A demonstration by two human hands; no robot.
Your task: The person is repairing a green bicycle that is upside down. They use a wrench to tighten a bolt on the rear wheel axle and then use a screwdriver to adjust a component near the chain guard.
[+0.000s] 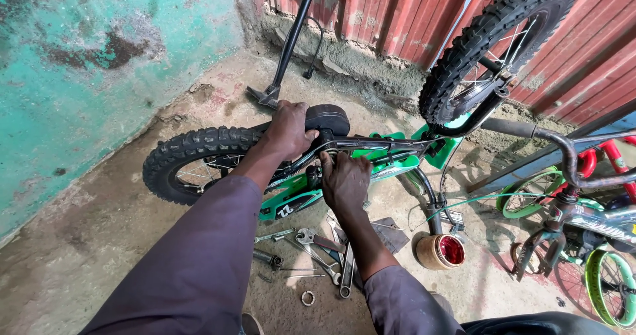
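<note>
Saddle (326, 118) beside the left hand (289, 128): matt black padding. Frame (387, 165) by the right hand (344, 182): glossy green paint. Wrenches (329, 255) below: dull metal. Floor (99, 235): rough concrete.

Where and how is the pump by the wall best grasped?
Probably by the pump's black barrel, mid-height, coming from the open floor side. It stands leaning toward the red metal wall, its foot on the concrete and its top out of frame, so the long slim tube is the only reachable part a hand can wrap.
</note>
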